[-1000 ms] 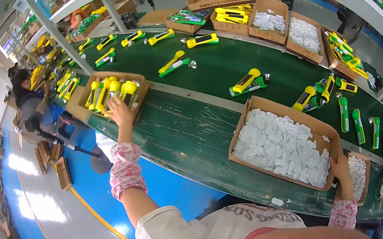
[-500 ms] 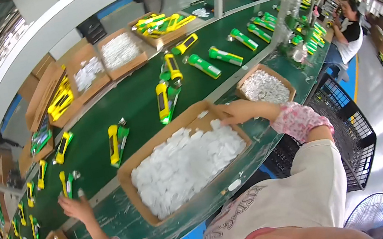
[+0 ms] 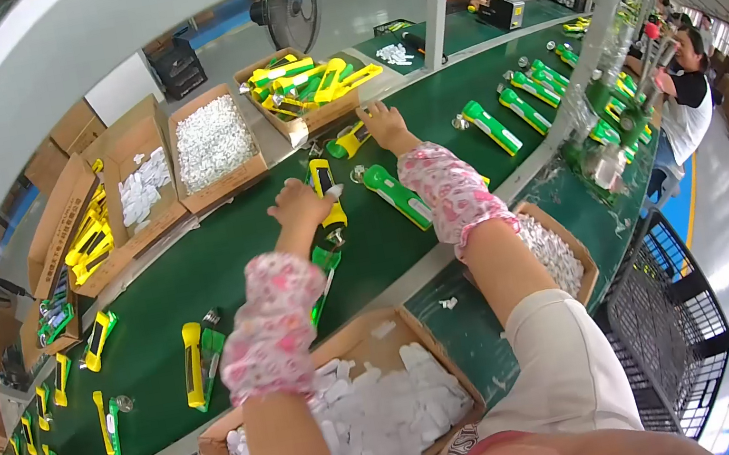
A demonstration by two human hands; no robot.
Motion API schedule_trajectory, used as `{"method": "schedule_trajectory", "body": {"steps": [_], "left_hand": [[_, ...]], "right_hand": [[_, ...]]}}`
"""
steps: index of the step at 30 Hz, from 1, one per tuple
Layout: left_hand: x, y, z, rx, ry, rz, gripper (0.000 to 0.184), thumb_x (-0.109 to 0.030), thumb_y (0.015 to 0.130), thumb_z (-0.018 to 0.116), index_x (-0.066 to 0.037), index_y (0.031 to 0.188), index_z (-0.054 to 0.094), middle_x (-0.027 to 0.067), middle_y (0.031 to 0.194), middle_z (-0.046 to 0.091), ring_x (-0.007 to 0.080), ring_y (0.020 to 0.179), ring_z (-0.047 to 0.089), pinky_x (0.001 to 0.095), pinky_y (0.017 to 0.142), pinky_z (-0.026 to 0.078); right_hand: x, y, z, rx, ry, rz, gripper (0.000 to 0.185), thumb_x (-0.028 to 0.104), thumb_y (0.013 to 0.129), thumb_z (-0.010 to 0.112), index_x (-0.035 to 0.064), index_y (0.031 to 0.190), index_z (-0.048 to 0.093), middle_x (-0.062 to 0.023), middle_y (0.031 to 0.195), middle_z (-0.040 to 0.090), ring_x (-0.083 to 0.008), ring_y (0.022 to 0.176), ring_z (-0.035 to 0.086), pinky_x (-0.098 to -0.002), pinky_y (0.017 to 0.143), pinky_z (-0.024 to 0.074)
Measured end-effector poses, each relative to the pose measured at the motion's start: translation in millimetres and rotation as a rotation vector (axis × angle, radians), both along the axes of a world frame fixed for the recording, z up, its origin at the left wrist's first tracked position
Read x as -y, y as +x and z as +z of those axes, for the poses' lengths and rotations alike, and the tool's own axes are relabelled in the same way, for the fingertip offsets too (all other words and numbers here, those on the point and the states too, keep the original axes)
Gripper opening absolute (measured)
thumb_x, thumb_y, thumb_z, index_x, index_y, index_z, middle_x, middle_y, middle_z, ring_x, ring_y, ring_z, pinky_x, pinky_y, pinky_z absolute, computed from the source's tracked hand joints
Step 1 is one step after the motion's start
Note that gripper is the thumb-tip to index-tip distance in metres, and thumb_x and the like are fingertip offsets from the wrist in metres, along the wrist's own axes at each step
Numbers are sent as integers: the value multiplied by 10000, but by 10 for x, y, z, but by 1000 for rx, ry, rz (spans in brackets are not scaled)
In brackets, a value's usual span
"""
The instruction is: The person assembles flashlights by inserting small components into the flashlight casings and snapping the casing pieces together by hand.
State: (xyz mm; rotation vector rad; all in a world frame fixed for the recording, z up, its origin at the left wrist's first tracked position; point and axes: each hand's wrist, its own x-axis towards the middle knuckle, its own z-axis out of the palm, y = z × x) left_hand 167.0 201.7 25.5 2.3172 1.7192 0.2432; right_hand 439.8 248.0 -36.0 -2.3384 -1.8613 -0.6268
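Both arms reach over the green belt [image 3: 250, 290]. My left hand [image 3: 301, 207] is beside a yellow-and-black flashlight [image 3: 327, 197], with its fingers bent and a small pale piece by the fingertips; its grip is unclear. Farther right, my right hand [image 3: 386, 127] is at the end of a yellow-and-green flashlight [image 3: 348, 141], fingers closed round its end. A green flashlight [image 3: 396, 195] lies just below that hand. Beneath my left forearm stands a cardboard box [image 3: 450, 363] of white plastic pieces. My right forearm partly covers a smaller box of white parts [image 3: 554, 254].
Along the far edge stand boxes of white pieces [image 3: 144, 189], small white parts [image 3: 216, 144] and flashlight parts [image 3: 302, 84]. A metal post [image 3: 436, 8] rises behind the belt. Black crates [image 3: 665, 322] stand at right. Co-workers [image 3: 687, 91] sit farther along.
The view has swung right. Both hands have moved out over the belt: my left from the box of yellow flashlights, my right from the rim of the white-piece box.
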Motion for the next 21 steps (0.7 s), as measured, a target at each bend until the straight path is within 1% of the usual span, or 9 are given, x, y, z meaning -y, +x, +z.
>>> {"method": "schedule_trajectory", "body": {"steps": [3, 6, 9, 11, 13, 14, 17, 19, 21], "left_hand": [[-269, 341, -224, 2, -119, 86, 822, -532, 666, 758, 9, 1225, 494, 156, 1283, 508, 303, 1189, 503, 493, 948, 398], [-399, 485, -457, 22, -177, 100, 809, -477, 654, 771, 20, 1227, 489, 155, 1316, 471, 299, 1202, 485, 448, 968, 410], [-476, 434, -490, 83, -163, 15, 785, -423, 637, 772, 45, 1202, 493, 189, 1273, 490, 330, 1187, 486, 397, 981, 429], [-494, 378, -486, 117, -92, -76, 796, -428, 623, 775, 60, 1187, 496, 211, 1252, 502, 350, 1173, 492, 400, 976, 436], [-264, 340, -128, 150, 66, -215, 785, -404, 603, 760, 97, 1150, 503, 257, 1182, 536, 386, 1137, 510, 406, 958, 449], [-157, 302, 48, 213, 42, -313, 761, -389, 593, 755, 99, 1122, 508, 279, 1157, 538, 388, 1111, 522, 415, 954, 445], [500, 165, 452, 363, 129, -750, 620, -286, 599, 756, 28, 1079, 522, 236, 1097, 569, 404, 1029, 551, 417, 869, 472], [1137, 71, 724, 214, -56, -1005, 633, -266, 580, 764, -8, 1106, 526, 208, 1135, 567, 382, 1049, 550, 438, 866, 464], [1700, 19, 627, 57, -71, -1122, 619, -201, 586, 753, -49, 1145, 533, 194, 1114, 558, 360, 1054, 554, 442, 861, 448]], "right_hand": [[-273, 103, -139, 64, 56, 138, 493, 157, 869, 540, 162, 1352, 439, -111, 1293, 501, -254, 1303, 407, -451, 971, 415], [-297, 205, -142, 81, -140, 201, 498, 165, 807, 598, 168, 1293, 491, -122, 1241, 532, -249, 1296, 409, -438, 1005, 388], [51, 149, 185, 44, -215, 229, 519, 223, 720, 654, 169, 1224, 539, -132, 1205, 548, -284, 1205, 499, -425, 970, 431], [228, 191, 317, -111, -77, 220, 550, 263, 678, 665, 168, 1206, 549, -144, 1186, 556, -309, 1107, 559, -418, 914, 469], [394, 371, 345, -252, -28, 231, 566, 313, 660, 670, 154, 1192, 563, -166, 1164, 575, -341, 970, 622, -426, 821, 513], [664, 348, 562, -293, -22, 245, 547, 334, 655, 678, 50, 1110, 573, -218, 1043, 613, -364, 908, 631, -454, 796, 522], [1348, 340, 955, -302, 28, 309, 536, 351, 675, 677, 66, 1117, 573, -202, 1093, 581, -379, 938, 614, -452, 814, 511], [1858, 218, 1192, -371, 14, 265, 569, 367, 692, 676, 64, 1160, 565, -213, 1137, 569, -376, 992, 605, -444, 855, 499], [2339, 53, 1263, -447, 12, 225, 589, 367, 711, 677, 53, 1193, 549, -226, 1168, 560, -378, 1034, 591, -435, 892, 482]]}}
